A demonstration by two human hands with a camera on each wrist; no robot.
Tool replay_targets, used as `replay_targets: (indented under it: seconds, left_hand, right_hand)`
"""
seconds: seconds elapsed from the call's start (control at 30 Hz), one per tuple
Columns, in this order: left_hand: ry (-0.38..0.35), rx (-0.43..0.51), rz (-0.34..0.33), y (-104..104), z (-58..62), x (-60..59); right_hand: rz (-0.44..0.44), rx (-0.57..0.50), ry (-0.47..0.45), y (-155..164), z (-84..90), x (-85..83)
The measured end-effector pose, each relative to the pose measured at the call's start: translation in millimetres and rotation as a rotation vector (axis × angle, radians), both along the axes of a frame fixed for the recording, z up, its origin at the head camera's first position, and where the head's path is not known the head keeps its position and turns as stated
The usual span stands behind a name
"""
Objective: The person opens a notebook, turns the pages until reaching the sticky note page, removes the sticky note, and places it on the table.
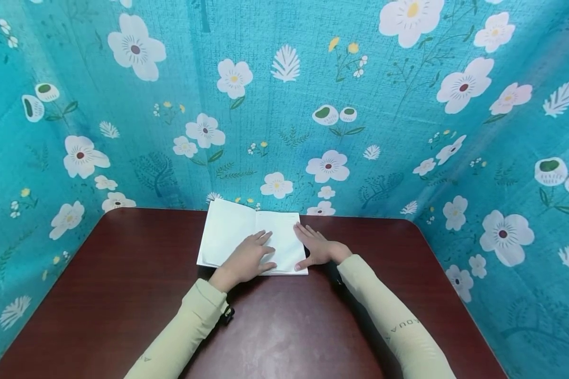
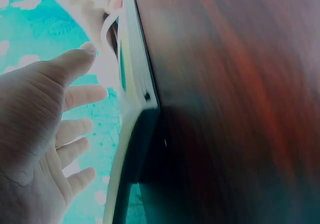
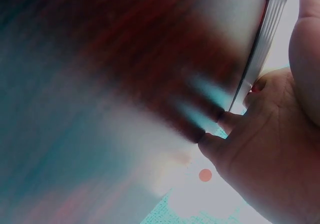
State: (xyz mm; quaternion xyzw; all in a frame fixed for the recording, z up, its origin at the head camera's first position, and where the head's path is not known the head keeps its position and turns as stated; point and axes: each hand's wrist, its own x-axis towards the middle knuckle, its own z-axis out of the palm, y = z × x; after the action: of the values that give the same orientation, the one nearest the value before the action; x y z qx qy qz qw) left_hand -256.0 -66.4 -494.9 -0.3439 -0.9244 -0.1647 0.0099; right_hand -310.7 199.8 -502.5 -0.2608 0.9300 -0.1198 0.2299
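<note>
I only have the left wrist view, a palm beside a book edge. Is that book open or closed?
Observer: Open. The head view shows the book lying flat on the table, blank pages up.
Operator: Where is the left hand?
Observer: The left hand rests flat across the pages, fingers straight.
Operator: And the right?
Observer: The right hand lies at the book's right edge; the right wrist view shows its fingertips at the page edges.

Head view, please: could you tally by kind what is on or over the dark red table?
Open book with white pages: 1
Hands resting on the book: 2, the left hand flat on the pages and the right hand at the book's right edge
Dark red table: 1
Total: 4
</note>
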Motion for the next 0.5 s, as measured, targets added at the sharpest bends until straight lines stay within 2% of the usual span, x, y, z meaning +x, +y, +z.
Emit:
replay_targets:
  seconds: [0.13, 0.27, 0.4, 0.5]
  left_hand:
    - [-0.001, -0.031, 0.006, 8.7, -0.6, 5.2]
    - [0.020, -0.029, -0.027, 10.6, -2.2, 5.6]
    - [0.079, -0.013, -0.070, 9.7, -1.3, 3.9]
    - [0.139, -0.042, -0.089, 9.4, -0.6, 3.0]
  right_hand:
    - [0.010, -0.008, 0.001, -0.3, -1.2, 1.1]
    - [0.019, -0.018, 0.000, 0.8, -1.2, 1.9]
    - [0.022, -0.035, 0.000, 2.0, 0.0, 2.3]
    - [0.024, -0.036, 0.008, 2.8, -1.1, 1.6]
